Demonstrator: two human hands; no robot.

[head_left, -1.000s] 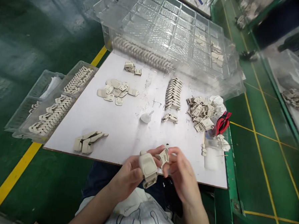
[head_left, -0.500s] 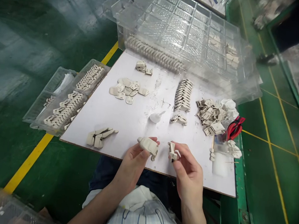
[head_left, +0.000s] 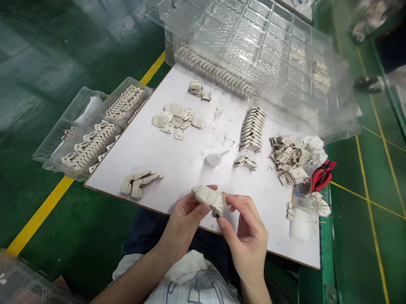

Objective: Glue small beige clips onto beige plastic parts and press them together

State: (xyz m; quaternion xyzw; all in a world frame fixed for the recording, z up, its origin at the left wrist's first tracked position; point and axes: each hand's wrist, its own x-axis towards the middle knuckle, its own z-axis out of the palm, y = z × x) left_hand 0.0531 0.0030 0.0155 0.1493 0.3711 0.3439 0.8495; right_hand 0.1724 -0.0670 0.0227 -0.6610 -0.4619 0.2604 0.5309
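Near the table's front edge, my left hand point(head_left: 185, 221) grips a rounded beige plastic part point(head_left: 209, 197) between thumb and fingers. My right hand point(head_left: 245, 233) is closed at the part's right end, thumb below and fingertips above, on a small beige plastic piece point(head_left: 217, 211). That piece touches the larger part and is mostly hidden by it and by my fingers. A small white dropper bottle point(head_left: 214, 158) with a thin nozzle is just beyond my hands. Two jointed beige parts point(head_left: 136, 184) lie to the left.
Loose flat beige pieces point(head_left: 177, 116) lie at back left. A stacked row of pieces point(head_left: 252, 129) and a heap point(head_left: 289, 156) sit to the right, near red-handled pliers point(head_left: 320, 176) and a white container point(head_left: 300, 224). Clear divided trays point(head_left: 249, 41) stand behind; filled trays point(head_left: 87, 150) flank the left edge.
My right hand has moved left, bringing its small piece against the end of the part in my left hand. The two were apart before. The view has shifted slightly.
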